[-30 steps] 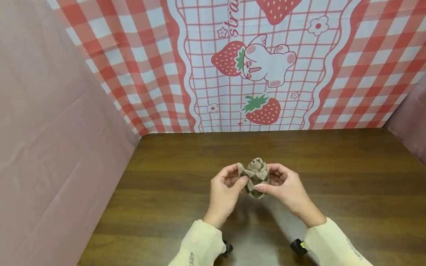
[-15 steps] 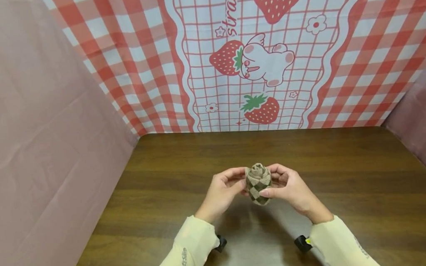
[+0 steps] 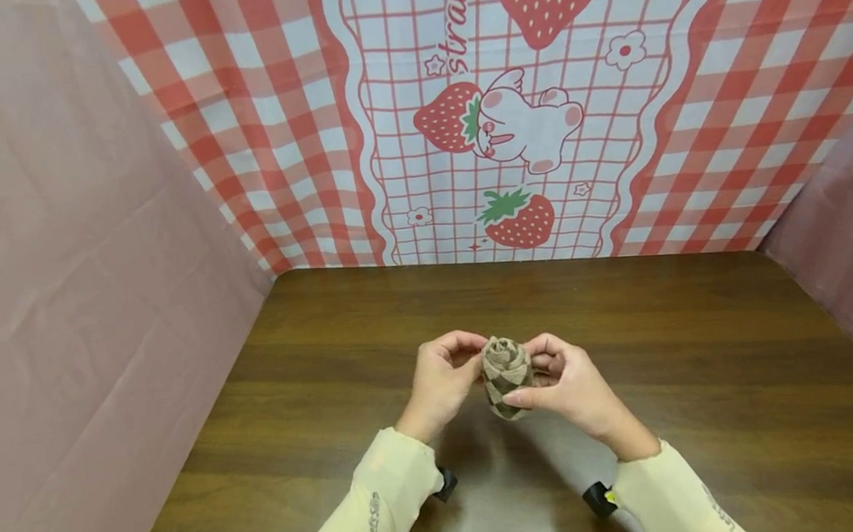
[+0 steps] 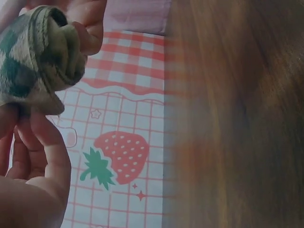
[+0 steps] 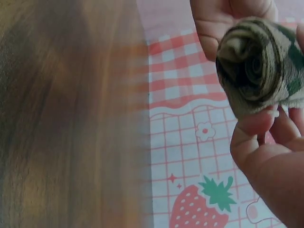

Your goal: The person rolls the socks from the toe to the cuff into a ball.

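A rolled cloth [image 3: 507, 370], checked in beige and dark green, is held upright in front of me above the table, its spiral end facing up in the head view. My left hand [image 3: 439, 382] pinches its left side between thumb and fingers; in the left wrist view a loose corner of the cloth [image 4: 45, 57] sticks out by those fingertips. From the other side my right hand [image 3: 574, 384] grips the roll, thumb across its front and fingers behind. The right wrist view looks into the coiled end of the roll [image 5: 251, 66].
Below the hands lies a brown wooden table [image 3: 328, 349]. Behind it hangs a red-and-white checked curtain [image 3: 521, 125] with strawberries and a white cartoon animal. Pink cloth walls [image 3: 97, 283] close off both sides. A black wrist device [image 3: 599, 499] shows under the right sleeve.
The loose flap at the left has been wrapped against the roll. The roll has turned in the fingers and sits slightly lower than a second ago, with both hands around it.
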`<action>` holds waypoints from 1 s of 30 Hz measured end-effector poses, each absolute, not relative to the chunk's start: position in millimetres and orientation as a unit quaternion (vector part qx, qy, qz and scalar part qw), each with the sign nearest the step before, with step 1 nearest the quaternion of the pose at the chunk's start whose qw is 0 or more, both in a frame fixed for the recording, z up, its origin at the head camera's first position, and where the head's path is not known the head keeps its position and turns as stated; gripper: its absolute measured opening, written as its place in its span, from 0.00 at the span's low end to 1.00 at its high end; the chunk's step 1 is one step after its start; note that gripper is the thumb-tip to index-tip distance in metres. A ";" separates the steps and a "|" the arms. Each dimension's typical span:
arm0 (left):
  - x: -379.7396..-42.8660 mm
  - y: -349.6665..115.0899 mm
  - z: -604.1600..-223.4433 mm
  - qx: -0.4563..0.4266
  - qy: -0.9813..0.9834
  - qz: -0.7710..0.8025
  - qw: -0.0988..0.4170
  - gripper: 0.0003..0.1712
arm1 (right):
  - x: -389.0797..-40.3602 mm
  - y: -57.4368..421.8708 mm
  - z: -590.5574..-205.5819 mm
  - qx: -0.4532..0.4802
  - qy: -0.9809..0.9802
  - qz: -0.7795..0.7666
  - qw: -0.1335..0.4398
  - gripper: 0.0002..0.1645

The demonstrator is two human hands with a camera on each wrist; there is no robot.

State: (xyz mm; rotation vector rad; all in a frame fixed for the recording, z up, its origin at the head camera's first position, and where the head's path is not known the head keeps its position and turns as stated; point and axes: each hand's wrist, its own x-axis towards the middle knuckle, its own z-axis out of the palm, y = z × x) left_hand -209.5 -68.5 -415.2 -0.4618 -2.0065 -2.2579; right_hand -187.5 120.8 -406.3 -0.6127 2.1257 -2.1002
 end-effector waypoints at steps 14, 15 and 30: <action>-207.7 -58.7 -412.4 -0.187 -0.704 -0.681 0.072 0.05 | -171.5 121.6 -404.3 -0.140 0.754 -0.641 -0.032 0.25; -206.9 -57.5 -412.8 -0.190 -0.703 -0.681 0.071 0.05 | -169.9 122.2 -404.8 -0.136 0.766 -0.627 -0.046 0.25; -203.2 -57.2 -411.1 -0.210 -0.716 -0.662 0.063 0.09 | -164.8 116.6 -413.0 -0.233 0.729 -0.634 -0.112 0.25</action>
